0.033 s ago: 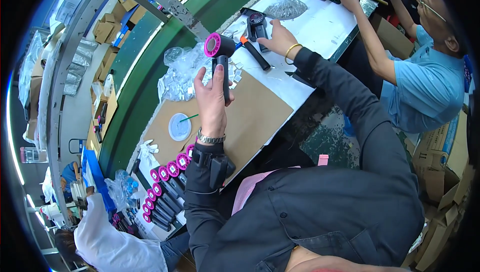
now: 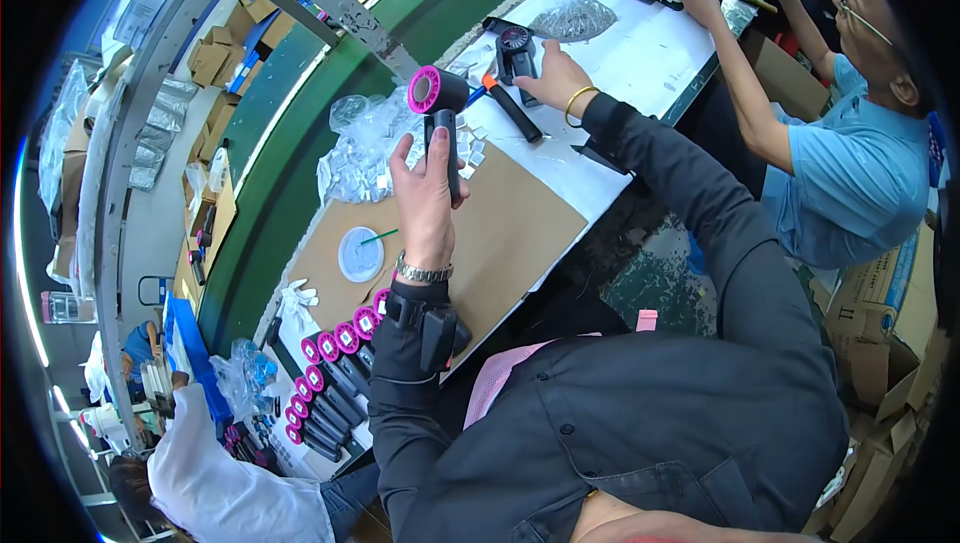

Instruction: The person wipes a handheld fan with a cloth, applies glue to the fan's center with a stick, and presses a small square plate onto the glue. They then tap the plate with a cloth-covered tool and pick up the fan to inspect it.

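Note:
My left hand [image 2: 428,183] grips the dark handle of a hair dryer [image 2: 438,93] and holds it upright above the table, its head with the pink ring on top. My right hand [image 2: 558,81] reaches over the white tabletop, thumb and fingers apart. Its fingertips are beside a dark hair-dryer-shaped piece with a round, finned disc [image 2: 515,40]; whether they touch it I cannot tell. Just below that hand lies a black tool with an orange end [image 2: 515,111]. Several more pink-ringed hair dryers [image 2: 345,336] lie in rows by my left forearm.
Brown cardboard [image 2: 500,203] covers the near table, bearing a round white dish [image 2: 360,254] with a green stick. Clear plastic bags [image 2: 355,158] and small white pieces lie beyond. A bag of small parts [image 2: 572,18] sits farther right. A co-worker in blue [image 2: 850,163] is at right.
My right hand and forearm have shifted very slightly to the left. My left hand keeps its hold on the hair dryer.

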### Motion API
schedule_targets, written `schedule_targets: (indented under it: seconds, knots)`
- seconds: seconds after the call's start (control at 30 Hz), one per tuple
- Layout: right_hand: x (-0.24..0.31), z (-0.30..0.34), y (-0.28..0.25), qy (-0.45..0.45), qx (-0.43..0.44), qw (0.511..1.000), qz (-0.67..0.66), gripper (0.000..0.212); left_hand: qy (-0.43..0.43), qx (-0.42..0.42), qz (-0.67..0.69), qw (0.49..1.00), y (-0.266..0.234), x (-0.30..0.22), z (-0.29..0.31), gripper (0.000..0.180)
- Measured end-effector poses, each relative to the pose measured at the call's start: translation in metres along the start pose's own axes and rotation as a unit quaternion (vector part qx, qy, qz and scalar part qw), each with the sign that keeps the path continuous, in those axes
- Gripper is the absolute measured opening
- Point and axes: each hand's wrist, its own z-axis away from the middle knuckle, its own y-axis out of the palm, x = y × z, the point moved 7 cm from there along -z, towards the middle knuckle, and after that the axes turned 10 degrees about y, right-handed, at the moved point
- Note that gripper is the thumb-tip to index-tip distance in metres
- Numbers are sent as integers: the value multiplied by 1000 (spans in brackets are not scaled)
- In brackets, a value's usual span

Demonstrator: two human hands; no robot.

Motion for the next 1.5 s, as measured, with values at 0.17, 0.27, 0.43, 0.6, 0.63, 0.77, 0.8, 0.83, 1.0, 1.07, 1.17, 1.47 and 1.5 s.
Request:
schedule_targets:
  seconds: [0.17, 0.27, 0.43, 0.6, 0.63, 0.77, 0.8, 0.83, 1.0, 1.07, 1.17, 1.47, 1.5]
  knots:
    - [-2, -22, 22, 52, -26, 996, 67, 116, 21, -13, -14, 1000, 10, 17, -36, 96]
    - [-1, -25, 26, 67, -15, 995, 67, 120, 19, -13, -27, 999, 18, 28, -55, 98]
    - [5, -25, 25, 88, 31, 995, 27, 117, 1, 17, 9, 1000, 36, 54, -88, 103]
    - [-23, -49, 22, 84, 9, 978, -189, 118, -18, 38, 85, 995, 67, 73, -127, 107]
    - [-19, -49, 20, 70, 9, 987, -141, 118, -21, 37, 88, 995, 66, 78, -135, 108]
    - [-12, -52, 14, 41, -2, 999, -33, 118, -17, 18, 93, 995, 68, 95, -155, 106]
    - [-7, -54, 15, 33, -5, 999, -24, 117, -16, 19, 94, 995, 68, 98, -159, 106]
    - [-5, -57, 15, 25, -8, 1000, -14, 117, -20, 10, 100, 995, 69, 102, -162, 104]
    - [-6, -78, 15, 37, 6, 999, -4, 118, -20, -8, 116, 993, 73, 113, -185, 101]
    - [-6, -85, 16, 29, -26, 999, 1, 117, -17, -7, 120, 993, 79, 117, -196, 102]
    - [-3, -93, 13, 26, -39, 999, 12, 113, 3, -22, 65, 998, 86, 124, -209, 101]
    - [-21, -89, -11, -51, -129, 989, -53, 73, -4, -14, 24, 1000, 118, 132, -222, 102]
    - [-20, -84, -13, -88, -152, 981, -87, 65, -3, -20, 34, 999, 114, 131, -219, 97]
